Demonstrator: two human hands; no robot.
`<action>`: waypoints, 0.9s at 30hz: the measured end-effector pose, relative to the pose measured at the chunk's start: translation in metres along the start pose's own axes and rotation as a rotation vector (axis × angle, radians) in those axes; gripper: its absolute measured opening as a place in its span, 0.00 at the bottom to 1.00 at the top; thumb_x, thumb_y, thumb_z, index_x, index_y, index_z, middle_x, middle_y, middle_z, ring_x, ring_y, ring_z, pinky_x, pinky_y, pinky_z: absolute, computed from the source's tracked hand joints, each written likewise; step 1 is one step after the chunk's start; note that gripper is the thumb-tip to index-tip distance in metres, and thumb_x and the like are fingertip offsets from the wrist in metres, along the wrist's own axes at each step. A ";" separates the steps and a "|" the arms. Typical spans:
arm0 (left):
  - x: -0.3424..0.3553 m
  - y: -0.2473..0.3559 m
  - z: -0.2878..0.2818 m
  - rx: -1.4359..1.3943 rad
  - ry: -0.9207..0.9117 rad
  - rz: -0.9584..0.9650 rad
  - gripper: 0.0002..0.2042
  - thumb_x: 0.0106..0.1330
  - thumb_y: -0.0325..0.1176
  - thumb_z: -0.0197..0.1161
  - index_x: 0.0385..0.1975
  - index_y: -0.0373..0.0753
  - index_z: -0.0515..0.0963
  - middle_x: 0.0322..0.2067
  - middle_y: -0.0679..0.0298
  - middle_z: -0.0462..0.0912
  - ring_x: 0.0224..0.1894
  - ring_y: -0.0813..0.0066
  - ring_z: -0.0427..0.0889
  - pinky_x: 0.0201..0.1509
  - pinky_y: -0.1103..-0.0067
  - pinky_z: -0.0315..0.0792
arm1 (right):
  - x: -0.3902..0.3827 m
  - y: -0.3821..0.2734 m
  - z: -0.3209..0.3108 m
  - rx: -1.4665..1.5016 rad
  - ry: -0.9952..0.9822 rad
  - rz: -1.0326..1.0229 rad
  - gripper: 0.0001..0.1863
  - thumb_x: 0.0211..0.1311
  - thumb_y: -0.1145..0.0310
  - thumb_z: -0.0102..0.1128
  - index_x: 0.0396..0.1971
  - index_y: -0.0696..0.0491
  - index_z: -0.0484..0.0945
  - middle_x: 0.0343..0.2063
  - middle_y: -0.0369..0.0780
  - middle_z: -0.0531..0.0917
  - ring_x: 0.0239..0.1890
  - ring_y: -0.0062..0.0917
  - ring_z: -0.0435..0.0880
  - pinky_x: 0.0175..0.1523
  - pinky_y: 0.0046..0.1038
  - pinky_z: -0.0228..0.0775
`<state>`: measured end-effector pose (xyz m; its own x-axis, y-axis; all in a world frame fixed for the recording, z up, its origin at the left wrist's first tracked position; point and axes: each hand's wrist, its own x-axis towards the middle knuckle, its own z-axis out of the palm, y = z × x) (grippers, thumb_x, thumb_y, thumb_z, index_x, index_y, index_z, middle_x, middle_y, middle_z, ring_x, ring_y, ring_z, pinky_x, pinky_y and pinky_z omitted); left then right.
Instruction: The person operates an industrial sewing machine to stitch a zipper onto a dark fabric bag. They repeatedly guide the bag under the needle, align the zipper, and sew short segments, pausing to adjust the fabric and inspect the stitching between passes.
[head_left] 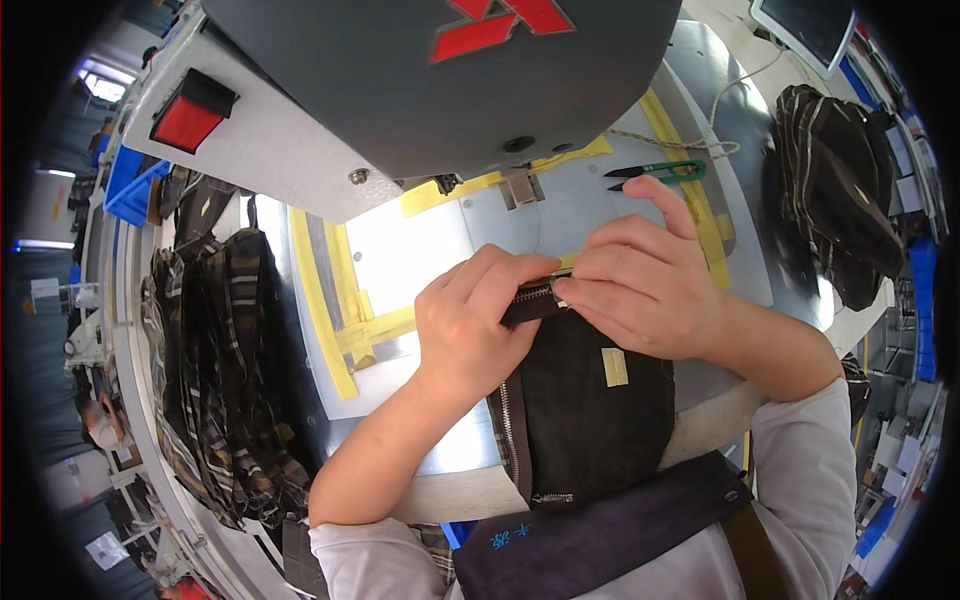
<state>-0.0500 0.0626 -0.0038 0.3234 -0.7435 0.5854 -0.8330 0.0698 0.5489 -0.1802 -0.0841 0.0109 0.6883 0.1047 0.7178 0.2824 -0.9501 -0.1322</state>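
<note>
My left hand (470,320) and my right hand (645,280) both pinch a short dark zippered edge (530,305) at the middle of the view, the right fingertips at the zipper's right end and the right little finger raised. Below them hangs a dark fabric bag piece (590,420) with a pale tape label and a metal zipper along its left side, reaching down toward my lap. It lies over the front of a metal work plate (400,260) edged with yellow tape. Green thread snips (685,169) rest on the plate beyond my right hand.
A large grey sewing machine head (430,110) overhangs the top. Piles of plaid dark fabric (220,360) lie at left beside a blue bin (135,190); dark bags (835,190) lie at right near a screen (805,25). A person (100,420) is at the far left.
</note>
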 end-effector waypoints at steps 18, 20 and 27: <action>0.007 0.005 -0.005 -0.293 -0.286 -0.572 0.07 0.57 0.27 0.70 0.28 0.33 0.77 0.25 0.64 0.79 0.29 0.78 0.75 0.36 0.81 0.69 | 0.000 0.017 0.005 0.358 -0.253 0.404 0.08 0.52 0.69 0.67 0.31 0.52 0.78 0.27 0.36 0.80 0.34 0.31 0.77 0.63 0.41 0.60; 0.005 0.006 -0.003 -0.219 -0.262 -0.476 0.08 0.58 0.28 0.69 0.29 0.33 0.75 0.25 0.62 0.78 0.28 0.75 0.74 0.35 0.79 0.69 | -0.001 0.018 0.008 0.404 -0.256 0.469 0.07 0.53 0.70 0.66 0.30 0.53 0.78 0.25 0.37 0.80 0.33 0.31 0.77 0.61 0.38 0.62; 0.003 0.008 -0.001 -0.214 -0.266 -0.420 0.09 0.61 0.28 0.65 0.34 0.34 0.73 0.27 0.58 0.74 0.30 0.65 0.73 0.37 0.75 0.68 | -0.001 0.017 0.011 0.489 -0.257 0.641 0.07 0.56 0.68 0.65 0.30 0.55 0.78 0.27 0.37 0.81 0.35 0.30 0.77 0.52 0.33 0.65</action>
<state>-0.0550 0.0618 0.0028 0.4613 -0.8772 0.1333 -0.5374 -0.1567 0.8286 -0.1688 -0.0976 0.0003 0.9279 -0.2911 0.2330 0.0021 -0.6208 -0.7840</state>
